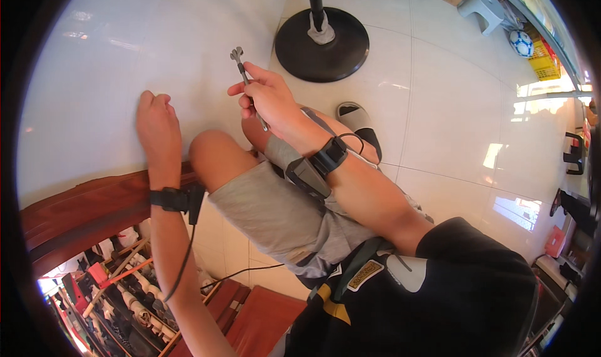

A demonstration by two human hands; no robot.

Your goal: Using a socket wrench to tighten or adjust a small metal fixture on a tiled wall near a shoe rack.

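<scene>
My right hand (270, 103) is closed around a slim grey metal hand tool (245, 78) with a forked, wrench-like head. That head points up and away from me, while the tool's lower end shows below my fingers. Over to the left, my left hand (158, 122) is at a smooth white surface (106, 107), its fingers curled in. Whether anything is inside that hand is hidden. Beneath both forearms are my knees and grey shorts (250, 197).
A round black stand base (322, 50) with a pole is ahead. A red-brown wooden edge (87, 204) borders the white surface, above racked shoes (125, 300). A grey stool (482, 6), a ball (521, 43) and a yellow crate (543, 61) stand far right. Cables hang from my wrists.
</scene>
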